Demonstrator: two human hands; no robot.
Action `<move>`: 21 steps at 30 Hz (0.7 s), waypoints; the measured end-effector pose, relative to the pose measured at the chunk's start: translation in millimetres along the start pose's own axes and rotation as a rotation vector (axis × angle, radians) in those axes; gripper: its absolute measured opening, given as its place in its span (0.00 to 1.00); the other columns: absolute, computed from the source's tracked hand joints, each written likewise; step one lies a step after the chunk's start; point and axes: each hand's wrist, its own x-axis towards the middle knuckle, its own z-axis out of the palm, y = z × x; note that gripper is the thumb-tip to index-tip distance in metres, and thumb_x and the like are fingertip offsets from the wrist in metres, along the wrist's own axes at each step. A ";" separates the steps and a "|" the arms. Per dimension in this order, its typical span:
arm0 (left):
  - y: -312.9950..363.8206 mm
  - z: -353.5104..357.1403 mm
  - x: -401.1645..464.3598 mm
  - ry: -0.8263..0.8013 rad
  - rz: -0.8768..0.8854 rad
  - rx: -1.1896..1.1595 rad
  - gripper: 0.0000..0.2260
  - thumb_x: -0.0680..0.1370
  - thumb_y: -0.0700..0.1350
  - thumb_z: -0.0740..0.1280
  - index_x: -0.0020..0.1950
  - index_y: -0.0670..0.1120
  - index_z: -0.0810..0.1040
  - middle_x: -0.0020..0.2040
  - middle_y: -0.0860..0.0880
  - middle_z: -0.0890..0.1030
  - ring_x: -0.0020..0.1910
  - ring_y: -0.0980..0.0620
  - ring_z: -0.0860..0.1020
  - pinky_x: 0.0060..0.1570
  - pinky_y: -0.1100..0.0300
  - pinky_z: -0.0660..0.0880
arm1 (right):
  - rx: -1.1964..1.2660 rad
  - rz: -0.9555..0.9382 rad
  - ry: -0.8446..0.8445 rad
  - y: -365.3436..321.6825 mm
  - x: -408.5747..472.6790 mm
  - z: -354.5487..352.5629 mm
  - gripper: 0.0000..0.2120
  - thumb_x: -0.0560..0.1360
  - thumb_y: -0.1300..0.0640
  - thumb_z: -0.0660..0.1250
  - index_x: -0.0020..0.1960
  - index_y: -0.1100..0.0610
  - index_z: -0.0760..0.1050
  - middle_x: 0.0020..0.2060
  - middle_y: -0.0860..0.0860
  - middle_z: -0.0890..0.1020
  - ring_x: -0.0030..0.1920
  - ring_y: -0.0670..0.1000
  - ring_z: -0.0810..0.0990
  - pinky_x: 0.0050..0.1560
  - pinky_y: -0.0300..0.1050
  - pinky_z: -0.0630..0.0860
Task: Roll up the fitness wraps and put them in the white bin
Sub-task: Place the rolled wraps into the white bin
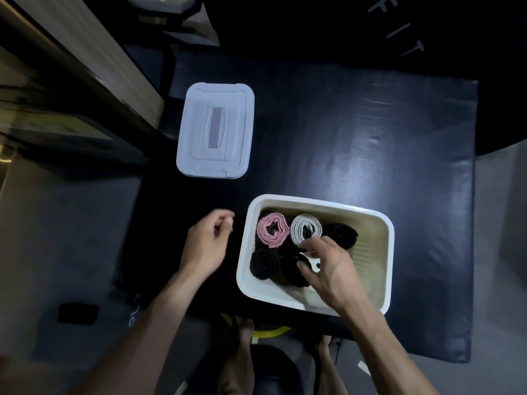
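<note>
R hand inside white bin, fingers curled round black roll w/ white tag, seating it in front row next to black roll. Back row: pink roll, grey roll, another black roll. L hand hovers just beside bin over black mat, fingers loosely bent, holds nothing. Lid lies apart, far side.

Tip: push roll down upright, coil end up, snug vs neighbours so it can't unwind; let go only once wedged; L hand could steady bin rim

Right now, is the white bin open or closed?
Open: the white bin shows rolled wraps inside, and its lid lies apart on the mat.
</note>
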 end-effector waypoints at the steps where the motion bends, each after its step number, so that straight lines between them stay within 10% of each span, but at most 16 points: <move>1: -5.7 0.6 20.7 0.024 -0.013 0.004 0.08 0.83 0.47 0.66 0.60 0.52 0.82 0.48 0.51 0.84 0.46 0.50 0.83 0.51 0.55 0.78 | 0.024 -0.029 0.014 -4.2 3.4 -3.8 0.12 0.73 0.56 0.74 0.56 0.51 0.79 0.49 0.44 0.79 0.48 0.48 0.82 0.51 0.51 0.80; 12: -37.4 -9.7 173.4 0.366 -0.495 -0.138 0.25 0.78 0.55 0.71 0.71 0.43 0.73 0.72 0.42 0.67 0.63 0.41 0.76 0.62 0.54 0.74 | 0.093 -0.081 0.082 -34.7 34.8 -18.0 0.08 0.78 0.54 0.69 0.57 0.50 0.79 0.45 0.43 0.82 0.44 0.44 0.80 0.49 0.46 0.80; 21: -32.1 -19.3 186.4 0.370 -0.622 -0.479 0.13 0.73 0.43 0.76 0.53 0.41 0.79 0.48 0.45 0.81 0.44 0.48 0.79 0.46 0.58 0.76 | 0.117 -0.079 0.097 -34.1 31.3 -13.3 0.06 0.78 0.56 0.70 0.56 0.51 0.79 0.46 0.42 0.82 0.45 0.43 0.81 0.47 0.41 0.79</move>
